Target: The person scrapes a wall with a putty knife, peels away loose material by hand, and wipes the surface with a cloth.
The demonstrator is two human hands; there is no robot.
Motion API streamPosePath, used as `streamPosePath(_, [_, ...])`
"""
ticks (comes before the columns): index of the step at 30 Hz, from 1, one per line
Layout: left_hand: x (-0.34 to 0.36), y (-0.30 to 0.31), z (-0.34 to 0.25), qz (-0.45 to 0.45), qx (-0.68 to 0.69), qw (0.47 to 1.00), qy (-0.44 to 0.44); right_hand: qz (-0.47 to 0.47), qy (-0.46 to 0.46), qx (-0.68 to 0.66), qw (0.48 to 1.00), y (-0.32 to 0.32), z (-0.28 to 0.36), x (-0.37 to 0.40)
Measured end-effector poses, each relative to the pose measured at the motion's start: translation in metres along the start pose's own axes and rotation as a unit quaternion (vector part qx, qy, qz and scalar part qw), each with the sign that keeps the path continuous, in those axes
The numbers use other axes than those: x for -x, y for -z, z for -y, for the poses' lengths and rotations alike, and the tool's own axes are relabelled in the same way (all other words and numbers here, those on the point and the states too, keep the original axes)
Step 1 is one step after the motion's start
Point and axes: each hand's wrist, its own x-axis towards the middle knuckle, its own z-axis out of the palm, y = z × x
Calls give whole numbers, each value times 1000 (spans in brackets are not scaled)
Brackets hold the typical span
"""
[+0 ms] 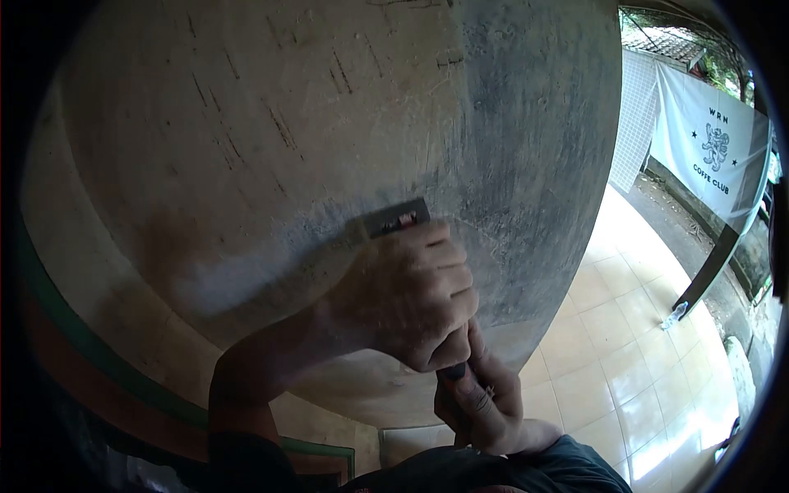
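My left hand [419,287] is wrapped round a scraper [399,220], with the back of the hand towards me. The scraper's flat dark blade, marked in red and white, shows above the knuckles and lies at or very near the wall [271,107]. Most of the handle is hidden inside the fist; only its dark end shows below. My right hand [485,403] closes on that lower end, thumb on top. Around the blade the wall surface is patchy, beige to the left and grey to the right, with dark scratches higher up.
Right of the wall's edge runs a tiled floor [608,353]. A clear plastic bottle [675,315] lies there beside a dark post [711,267]. Behind hangs a white banner [713,148] with a lion print. A green-edged ledge [123,370] runs along the lower left.
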Motion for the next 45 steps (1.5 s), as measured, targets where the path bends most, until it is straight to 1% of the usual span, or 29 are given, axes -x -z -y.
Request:
streamPosePath(3, [2, -1, 5, -7, 23, 1000, -15, 31, 53, 37, 997, 7, -10, -11])
streamPosePath(4, [-10, 12, 15, 8, -11, 1000, -26, 31, 66, 54, 996, 5, 2, -24])
streamPosePath(5, [-17, 20, 21, 25, -44, 998, -36, 25, 62, 52, 996, 5, 6, -29])
streamPosePath(7, [-18, 19, 22, 13, -52, 998, -31, 32, 71, 46, 996, 6, 14, -35])
streamPosePath(10, [-1, 0, 5, -16, -22, 999, -20, 22, 45, 47, 998, 3, -1, -7])
streamPosePath(12, [4, -9, -7, -63, 26, 997, -21, 10, 32, 78, 996, 2, -10, 2])
streamPosePath(13, [0, -5, -2, -62, 27, 997, -26, 6, 36, 78, 996, 2, -11, -3])
streamPosePath(15, [-12, 12, 12, 4, -37, 998, -52, -8, 88, 121, 989, 2, -2, -20])
streamPosePath(17, [-20, 16, 19, -11, -34, 998, -50, -20, 82, 125, 989, -2, 12, -26])
streamPosePath(19, [-16, 12, 12, -28, -37, 998, -43, 5, 89, 97, 991, 2, 12, -24])
streamPosePath(20, [-7, 3, 1, -15, -20, 999, -23, -3, 67, 93, 993, 2, 9, -15])
streamPosePath(21, [-2, -1, -4, -2, -7, 1000, -5, 0, 69, 93, 993, 1, 3, -6])
streamPosePath(23, [-3, -1, 6, -8, -13, 999, -28, -17, 37, 86, 995, 0, -9, 4])
streamPosePath(24, [-5, 1, 8, -13, -6, 999, -50, -41, 72, 146, 986, -3, -3, -11])
streamPosePath(25, [-11, 4, 14, -14, -3, 999, -49, -44, 70, 147, 986, -1, 5, -22])
streamPosePath(27, [-24, 15, 23, -28, -58, 997, -42, -34, 107, 146, 983, 2, 16, -33])
streamPosePath(28, [-24, 13, 20, -40, -58, 997, -29, -34, 113, 120, 986, 1, 15, -31])
streamPosePath(29, [-19, 10, 16, -45, -59, 997, -30, -32, 114, 124, 985, 1, 12, -26])
streamPosePath(31, [-2, -4, -1, -44, -14, 999, -13, -46, 69, 109, 991, -3, 0, -6])
streamPosePath(32, [9, -11, -9, -5, -10, 1000, -2, -52, 49, 127, 989, -7, -5, 6])
streamPosePath(33, [8, -9, -7, -5, -15, 1000, -12, -67, 27, 136, 988, -8, -12, 8])
streamPosePath(35, [7, -8, -6, -18, -28, 999, -21, -70, 74, 166, 981, -6, -14, -2])
streamPosePath(37, [-6, 3, 8, -21, -42, 998, -35, -67, 95, 166, 979, -1, 2, -25])
streamPosePath(38, [-12, 7, 12, -41, -53, 997, -31, -58, 113, 165, 978, 0, 6, -29])
streamPosePath(39, [-16, 9, 13, -61, -65, 996, -27, -64, 116, 167, 977, -3, 7, -25])
streamPosePath(41, [-10, 6, 4, -52, -59, 997, -21, -95, 95, 175, 975, -10, 7, -16])
streamPosePath(42, [-2, -1, -3, -32, -30, 999, -16, -110, 79, 144, 980, -13, -3, -7])
streamPosePath(43, [5, -8, -8, -13, -2, 1000, -13, -114, 83, 143, 980, -14, -13, -1])
streamPosePath(45, [9, -13, -9, -14, 0, 999, -28, -118, 83, 119, 982, -17, -25, 6])
